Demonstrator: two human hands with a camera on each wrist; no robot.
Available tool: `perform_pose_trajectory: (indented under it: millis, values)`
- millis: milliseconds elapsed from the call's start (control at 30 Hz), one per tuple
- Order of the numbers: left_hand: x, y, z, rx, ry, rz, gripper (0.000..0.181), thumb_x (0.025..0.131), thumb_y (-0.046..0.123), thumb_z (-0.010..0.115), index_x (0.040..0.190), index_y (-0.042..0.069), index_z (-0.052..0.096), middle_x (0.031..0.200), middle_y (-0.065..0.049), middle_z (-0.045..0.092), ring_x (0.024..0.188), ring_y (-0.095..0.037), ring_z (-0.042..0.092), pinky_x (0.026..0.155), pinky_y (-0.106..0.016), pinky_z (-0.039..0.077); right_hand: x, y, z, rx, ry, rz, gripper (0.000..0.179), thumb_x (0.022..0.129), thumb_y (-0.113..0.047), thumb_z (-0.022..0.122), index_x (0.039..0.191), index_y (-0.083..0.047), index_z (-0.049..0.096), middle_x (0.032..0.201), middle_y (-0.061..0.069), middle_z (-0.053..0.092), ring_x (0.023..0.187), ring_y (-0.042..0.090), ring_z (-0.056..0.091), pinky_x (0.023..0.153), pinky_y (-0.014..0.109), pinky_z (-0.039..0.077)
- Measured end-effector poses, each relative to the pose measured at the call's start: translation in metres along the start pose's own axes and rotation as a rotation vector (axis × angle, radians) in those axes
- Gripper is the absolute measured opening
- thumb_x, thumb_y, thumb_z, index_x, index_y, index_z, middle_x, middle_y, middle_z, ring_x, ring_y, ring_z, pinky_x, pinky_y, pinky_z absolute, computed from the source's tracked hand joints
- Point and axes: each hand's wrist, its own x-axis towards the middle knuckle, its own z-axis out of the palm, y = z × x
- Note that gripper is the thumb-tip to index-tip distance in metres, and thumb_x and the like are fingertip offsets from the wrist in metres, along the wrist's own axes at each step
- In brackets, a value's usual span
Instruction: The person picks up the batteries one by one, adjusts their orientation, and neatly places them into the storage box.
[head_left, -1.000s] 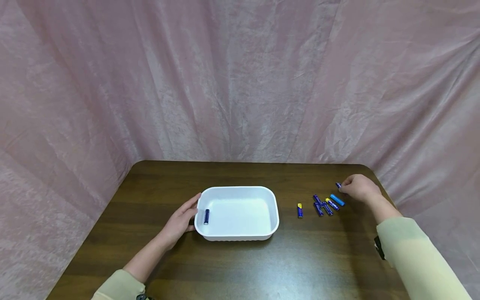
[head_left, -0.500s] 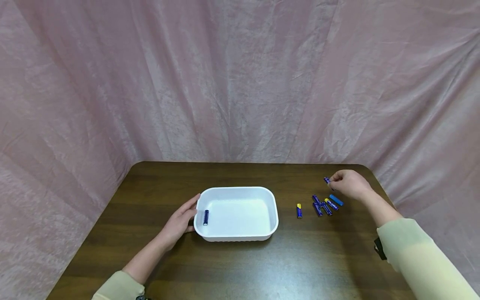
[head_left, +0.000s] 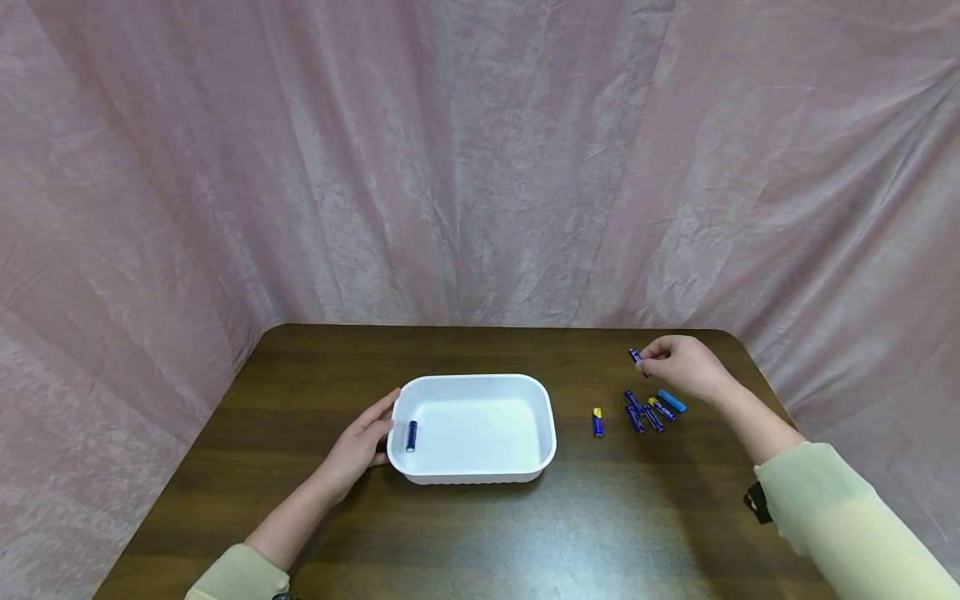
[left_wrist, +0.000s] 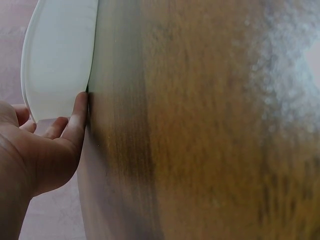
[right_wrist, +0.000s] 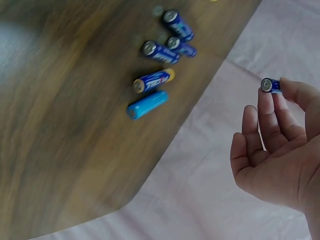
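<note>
My right hand (head_left: 684,363) pinches a dark blue battery (head_left: 636,356) between thumb and fingertips, raised behind the loose batteries. In the right wrist view this battery (right_wrist: 271,85) shows its end cap, and the other fingers are loosely bent. A white rectangular plastic tray (head_left: 480,475) stands mid-table, with one dark blue battery (head_left: 412,436) lying near its left wall. At that end, my left hand (head_left: 358,443) rests with spread fingers against the tray. From the left wrist, the fingers (left_wrist: 79,112) touch the outside of the tray (left_wrist: 62,60).
Right of the tray lies a lone yellow-and-blue battery (head_left: 597,422). Beyond it is a cluster of dark blue batteries (head_left: 654,418), beside a yellow-tipped battery (head_left: 663,408) and a light blue one (head_left: 672,401). A pink curtain (head_left: 480,167) hangs behind the brown wooden table (head_left: 450,542).
My right hand has lifted the dark blue battery from the far right and carried it leftward, past the light blue one. The left hand stays at the tray.
</note>
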Motion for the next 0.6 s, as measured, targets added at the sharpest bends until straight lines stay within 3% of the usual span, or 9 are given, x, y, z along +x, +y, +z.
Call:
perform_pose_trajectory:
  millis: [333, 600]
  values:
    - [-0.001, 0.000, 0.000, 0.006, 0.005, -0.001, 0.050, 0.110, 0.028, 0.045, 0.160, 0.032, 0.036, 0.166, -0.009, 0.030, 0.144, -0.033, 0.039, 0.092, -0.043, 0.057, -0.007, -0.025, 0.006, 0.125, 0.017, -0.024, 0.031, 0.097, -0.034, 0.070, 0.111, -0.006, 0.073, 0.102, 0.005, 0.073, 0.098, 0.025, 0.064, 0.084, 0.041, 0.050]
    - [-0.001, 0.001, 0.000, 0.009, 0.002, -0.002, 0.050, 0.111, 0.028, 0.045, 0.160, 0.032, 0.036, 0.166, -0.008, 0.030, 0.144, -0.032, 0.039, 0.092, -0.043, 0.057, -0.014, -0.050, 0.009, 0.196, -0.015, -0.009, 0.031, 0.098, -0.033, 0.071, 0.115, -0.007, 0.072, 0.107, 0.007, 0.071, 0.105, 0.028, 0.063, 0.085, 0.041, 0.050]
